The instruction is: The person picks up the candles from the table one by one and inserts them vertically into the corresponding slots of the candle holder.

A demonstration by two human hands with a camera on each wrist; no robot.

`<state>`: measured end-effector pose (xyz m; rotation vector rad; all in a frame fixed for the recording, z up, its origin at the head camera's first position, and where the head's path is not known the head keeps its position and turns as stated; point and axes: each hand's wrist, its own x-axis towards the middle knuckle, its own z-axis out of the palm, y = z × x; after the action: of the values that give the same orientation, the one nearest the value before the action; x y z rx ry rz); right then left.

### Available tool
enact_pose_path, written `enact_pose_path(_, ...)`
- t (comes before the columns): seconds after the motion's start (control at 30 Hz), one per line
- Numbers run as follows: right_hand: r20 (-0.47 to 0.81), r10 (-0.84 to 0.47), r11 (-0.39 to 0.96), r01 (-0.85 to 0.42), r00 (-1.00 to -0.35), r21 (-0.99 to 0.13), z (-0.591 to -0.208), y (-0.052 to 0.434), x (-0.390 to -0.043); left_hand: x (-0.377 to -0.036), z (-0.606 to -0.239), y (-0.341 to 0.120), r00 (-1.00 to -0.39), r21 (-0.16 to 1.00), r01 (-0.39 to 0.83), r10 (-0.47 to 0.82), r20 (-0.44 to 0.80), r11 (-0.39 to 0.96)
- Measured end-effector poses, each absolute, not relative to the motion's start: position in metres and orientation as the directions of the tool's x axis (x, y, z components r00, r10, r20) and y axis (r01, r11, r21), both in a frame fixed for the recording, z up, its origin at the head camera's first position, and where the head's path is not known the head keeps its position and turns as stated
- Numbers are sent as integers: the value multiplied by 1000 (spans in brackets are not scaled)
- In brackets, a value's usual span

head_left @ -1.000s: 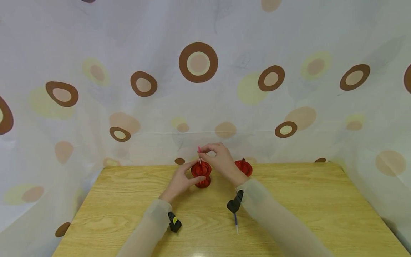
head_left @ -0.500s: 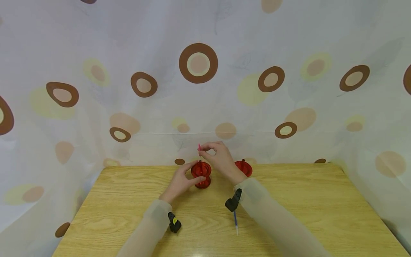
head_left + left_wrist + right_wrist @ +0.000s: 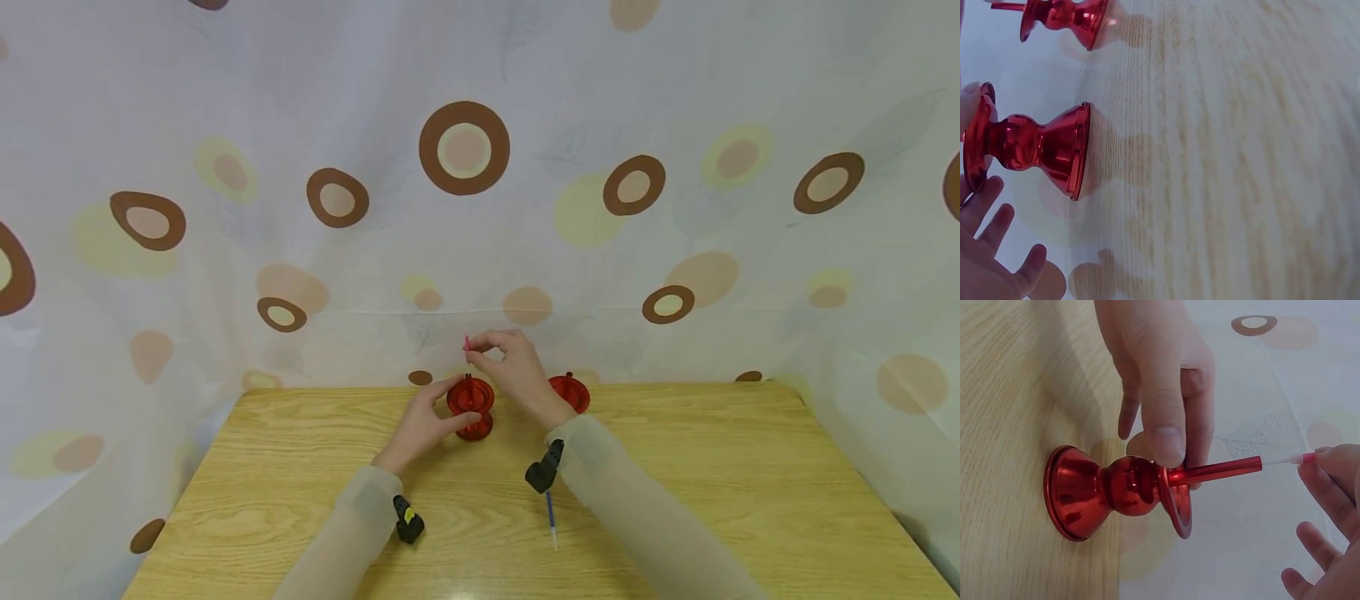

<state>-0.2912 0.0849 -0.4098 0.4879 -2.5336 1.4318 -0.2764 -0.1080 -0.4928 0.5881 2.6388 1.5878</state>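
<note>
My left hand (image 3: pixel 422 423) grips the dish rim of a shiny red metal holder (image 3: pixel 1079 494), shaped like a candlestick, standing on the table. Its thumb lies on the near side of the rim, other fingers behind. From the dish rises a thin red tube (image 3: pixel 1222 470). My right hand (image 3: pixel 517 371) pinches a slim stick (image 3: pixel 1307 457) with a pink end and a pale, thin stem. In the right wrist view the stem lines up with the tube's mouth; how far it reaches inside is hidden. A second red holder (image 3: pixel 1066 15) stands to the right.
A blue stick with a white tip (image 3: pixel 551 517) lies on the wooden table (image 3: pixel 712 483), below the right wrist. Close behind the holders hangs a pale patterned cloth (image 3: pixel 360 333), which also runs along both sides.
My right hand has risen very slightly with the pink-ended stick, and its wrist has shifted a little to the left. The left hand and the red holder stay put.
</note>
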Motion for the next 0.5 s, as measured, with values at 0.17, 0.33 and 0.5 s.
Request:
enact_pose_path(0.17,330,-200,492,-386,-923,-781,-413,85,-291,-278,-494,-108,-928,851,320,321,192,415)
enact_pose_path(0.33,330,-212,494,-392,-920,-776,-413,85,-290,-280,-499,-108,-927,843,333,313,209,423)
enact_pose_path(0.5,329,-213,491,-392,-920,-778,-414,85,-290,-280,-500,-107,-929,847,326,308,205,420)
